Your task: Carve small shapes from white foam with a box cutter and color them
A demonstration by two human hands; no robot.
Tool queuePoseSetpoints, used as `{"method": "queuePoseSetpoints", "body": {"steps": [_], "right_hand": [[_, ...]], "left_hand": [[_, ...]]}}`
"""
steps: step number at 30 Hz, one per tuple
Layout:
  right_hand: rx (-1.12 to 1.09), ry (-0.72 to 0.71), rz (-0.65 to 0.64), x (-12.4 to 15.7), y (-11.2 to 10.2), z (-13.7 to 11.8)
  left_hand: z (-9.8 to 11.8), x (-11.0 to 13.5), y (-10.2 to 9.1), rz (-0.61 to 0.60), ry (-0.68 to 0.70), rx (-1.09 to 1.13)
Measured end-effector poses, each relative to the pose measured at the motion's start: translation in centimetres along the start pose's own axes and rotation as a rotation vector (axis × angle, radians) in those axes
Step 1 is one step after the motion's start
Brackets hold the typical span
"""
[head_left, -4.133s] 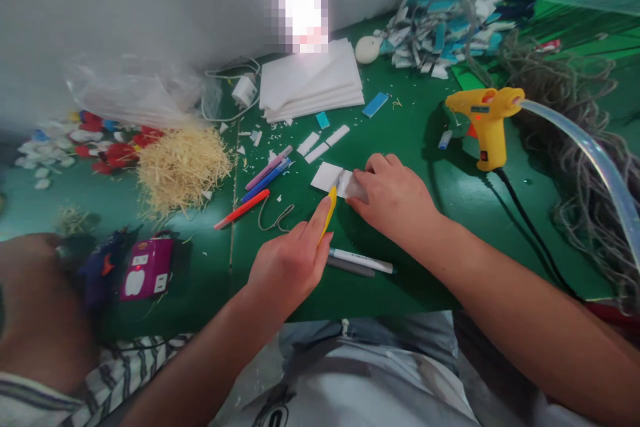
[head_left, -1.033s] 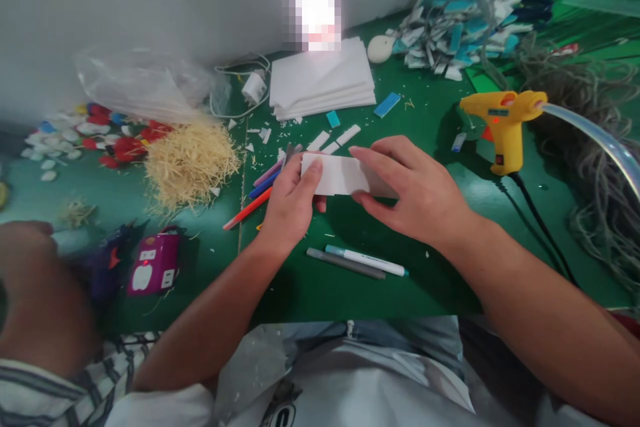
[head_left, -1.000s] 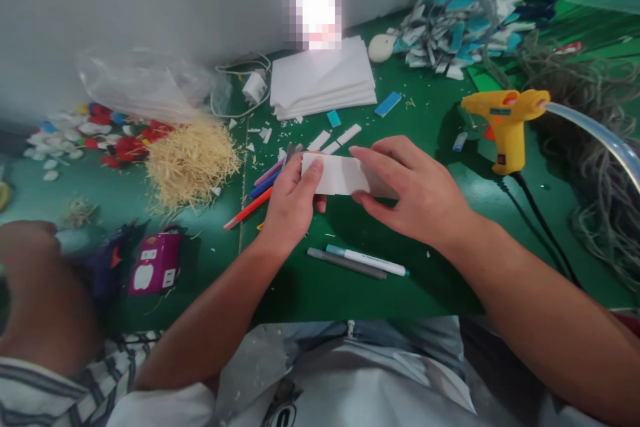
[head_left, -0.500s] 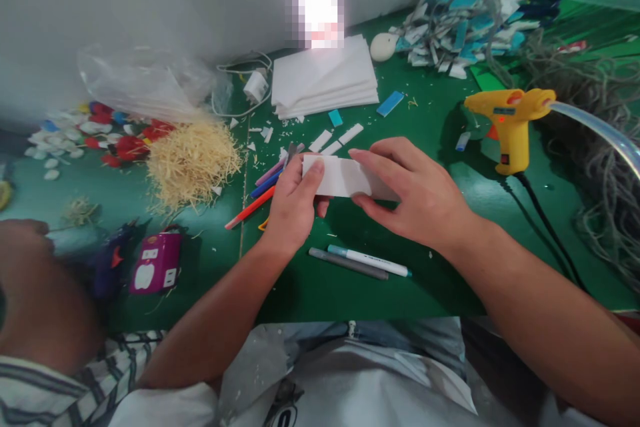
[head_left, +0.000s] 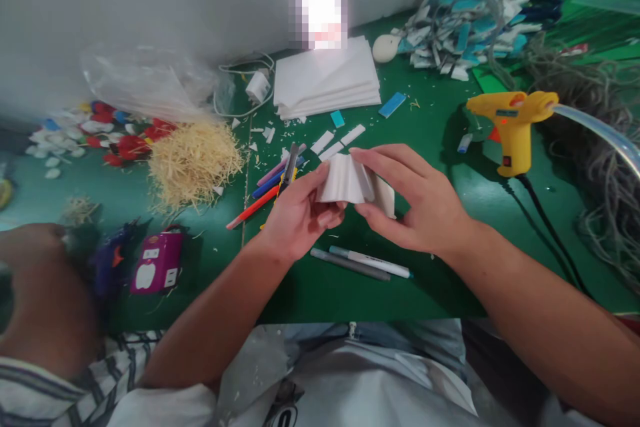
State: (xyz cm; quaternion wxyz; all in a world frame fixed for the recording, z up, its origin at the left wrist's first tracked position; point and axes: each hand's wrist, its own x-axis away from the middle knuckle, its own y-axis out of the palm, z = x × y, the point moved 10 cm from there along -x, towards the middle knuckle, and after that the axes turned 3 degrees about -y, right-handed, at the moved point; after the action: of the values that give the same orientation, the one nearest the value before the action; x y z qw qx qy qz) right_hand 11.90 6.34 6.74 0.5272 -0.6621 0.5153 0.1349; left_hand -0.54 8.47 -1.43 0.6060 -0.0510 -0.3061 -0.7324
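Between my two hands is a white strip of paper or thin foam sheet (head_left: 346,180), bent into a ripple above the green table. My left hand (head_left: 305,213) pinches its left end between thumb and fingers. At the other end, my right hand (head_left: 410,190) grips it with thumb below and fingers above. A utility knife (head_left: 289,170) lies just beyond my left hand, across several coloured pens, among them a red pen (head_left: 253,208). Nearer to me rest a grey pen (head_left: 350,265) and a white marker (head_left: 373,261).
A yellow glue gun (head_left: 515,123) stands at right with its black cord trailing forward. Stacked white sheets (head_left: 327,80) lie at the back. To the left are shredded straw (head_left: 197,163), a purple box (head_left: 157,263) and another person's arm (head_left: 45,300). White scraps (head_left: 323,141) dot the table.
The white strip was nearly flat and now bows into ripples. My left hand has shifted toward my right hand and turned, uncovering more of the utility knife.
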Motion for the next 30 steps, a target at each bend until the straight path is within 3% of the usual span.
{"method": "queuePoseSetpoints", "body": {"steps": [3, 8, 15, 23, 30], "right_hand": [[-0.024, 0.022, -0.003, 0.0, 0.0, 0.1], [-0.006, 0.026, 0.004, -0.1, -0.1, 0.0], [0.006, -0.019, -0.008, 0.0, 0.1, -0.3], [-0.047, -0.079, -0.032, -0.1, -0.3, -0.9], [0.007, 0.035, -0.05, -0.5, -1.6, 0.1]], "left_hand": [[-0.6, 0.1, 1.0, -0.073, -0.049, 0.083], [-1.2, 0.1, 0.7, -0.021, -0.066, 0.15], [-0.3, 0.0, 0.1, 0.008, 0.018, 0.108], [0.6, 0.2, -0.2, -0.067, 0.121, 0.056], [1.3, 0.0, -2.3, 0.088, 0.179, -0.05]]}}
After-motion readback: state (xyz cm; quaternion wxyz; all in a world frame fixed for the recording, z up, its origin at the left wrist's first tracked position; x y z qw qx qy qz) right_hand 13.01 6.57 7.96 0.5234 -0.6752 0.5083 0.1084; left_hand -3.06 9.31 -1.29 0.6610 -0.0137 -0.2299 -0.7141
